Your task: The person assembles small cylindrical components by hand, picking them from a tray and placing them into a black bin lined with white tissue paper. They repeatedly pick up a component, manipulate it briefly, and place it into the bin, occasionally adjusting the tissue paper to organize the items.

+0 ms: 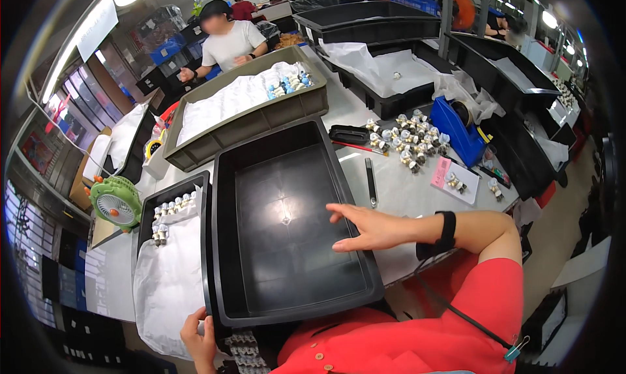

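You are holding your right grip (365, 228) spread and empty above the black tray (280, 185) at the near edge of the desk (405, 193), while your left grip (199, 340) is resting by the tray's near-left corner, perhaps for steadying it, though its closure and hold I cannot tell.

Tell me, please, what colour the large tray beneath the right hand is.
The large tray is black; it shows best in the head view.
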Demonstrator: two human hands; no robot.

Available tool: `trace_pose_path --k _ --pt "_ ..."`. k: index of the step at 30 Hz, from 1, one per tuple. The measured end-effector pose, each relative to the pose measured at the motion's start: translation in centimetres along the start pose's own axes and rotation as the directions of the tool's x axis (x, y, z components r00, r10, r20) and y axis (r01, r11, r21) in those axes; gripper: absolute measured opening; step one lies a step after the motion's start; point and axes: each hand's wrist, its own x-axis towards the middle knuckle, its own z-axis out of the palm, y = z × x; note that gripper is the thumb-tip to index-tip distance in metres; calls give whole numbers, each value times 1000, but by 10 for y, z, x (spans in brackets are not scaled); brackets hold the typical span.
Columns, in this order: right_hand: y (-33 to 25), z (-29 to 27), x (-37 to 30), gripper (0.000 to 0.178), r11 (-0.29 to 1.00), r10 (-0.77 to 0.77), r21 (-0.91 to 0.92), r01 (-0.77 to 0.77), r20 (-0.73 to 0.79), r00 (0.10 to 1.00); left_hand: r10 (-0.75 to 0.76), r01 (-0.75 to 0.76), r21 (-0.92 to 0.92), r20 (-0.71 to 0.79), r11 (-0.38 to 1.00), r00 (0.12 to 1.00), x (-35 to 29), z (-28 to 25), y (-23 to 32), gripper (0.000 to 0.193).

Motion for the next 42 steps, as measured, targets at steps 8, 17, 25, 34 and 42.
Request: trace_pose_path --k 8,17,25,34,42 --pt "20 33 -25 52 707 546 581 -404 -86 833 51 -51 13 -2 999 999 -3 -3 9 22" --pt "-30 28 -11 21 474 338 873 114 -301 892 11 -10 -43 12 999 1000 -9 -18 24 25" --pt "-75 -70 -58 23 382 395 870 311 -458 796 23 -24 -84 -16 996 1000 -15 -19 19 25" --pt "-65 -271 -126 26 765 198 365 531 -917 345 1 -42 -185 -214 982 977 -13 -23 -4 14" --pt "-71 -401 -241 51 952 -216 -256 -169 -951 222 -37 4 -106 -316 994 948 33 -108 35 10"
